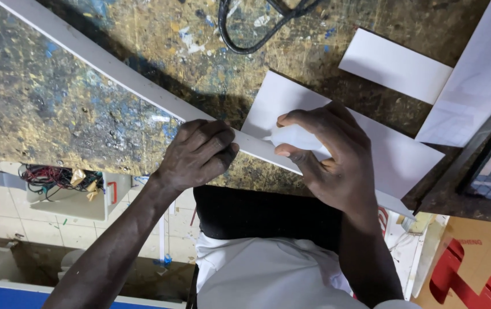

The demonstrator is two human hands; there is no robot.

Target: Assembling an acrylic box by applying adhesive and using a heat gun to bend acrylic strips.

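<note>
1. The long white strip (pixel 125 77) lies slantwise across the paint-spattered desk (pixel 45 109), running from the upper left down past the desk's near edge at the lower right.
2. The left hand (pixel 199 155) is closed over the strip near its middle, fingers curled across the top and pinning it to the desk. If that grip slackens, the strip could pivot on the desk.
3. The right hand (pixel 328 160) is clamped on a small folded white piece (pixel 297 137), pressed against the strip just beside the left hand. It may be paper or cloth; the fingers hide too much to tell. A hard push along the thin edge could nick a fingertip or crease the piece.
4. Under the right hand lies a white sheet (pixel 394 154), touching the strip; it could be dragged askew.
5. Well apart sit another white sheet (pixel 394 64) and a black cable (pixel 257 28).
6. The strip's overhanging end could tip off the desk.
</note>
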